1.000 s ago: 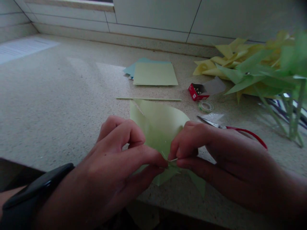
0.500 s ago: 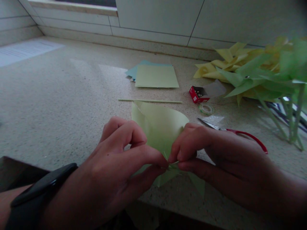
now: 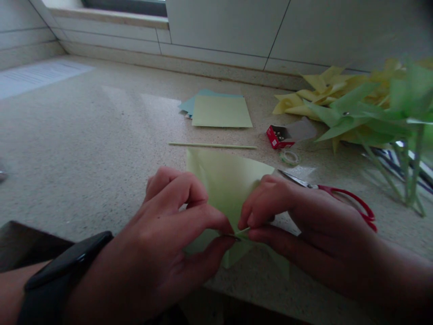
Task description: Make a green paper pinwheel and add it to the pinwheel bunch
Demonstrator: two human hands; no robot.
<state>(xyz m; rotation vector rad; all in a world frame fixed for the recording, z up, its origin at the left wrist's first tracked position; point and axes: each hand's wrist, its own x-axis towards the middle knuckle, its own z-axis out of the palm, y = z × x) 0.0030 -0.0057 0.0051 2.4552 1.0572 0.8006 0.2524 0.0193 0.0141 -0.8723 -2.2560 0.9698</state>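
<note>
A pale green sheet of paper, with cut flaps, lies under and between my hands near the counter's front edge. My left hand is closed in a pinch, thumb and index finger on a flap near the paper's middle. Close beside it, my right hand pinches another bit of the same paper, its thumb and fingers pressed together. A small dark spot shows at my left fingertips, too small to make out. Behind the paper lies a thin pale green stick. Scissors with red handles rest beyond my right hand.
At the back stands a stack of green and blue paper. A red box of metal pins sits open by a roll of tape. Yellow and green pinwheels crowd the right. A printed sheet lies far left.
My left thumb and index finger have shifted slightly on the paper flap. The sheet's right back corner has spread out flatter. The view has tilted up a little.
</note>
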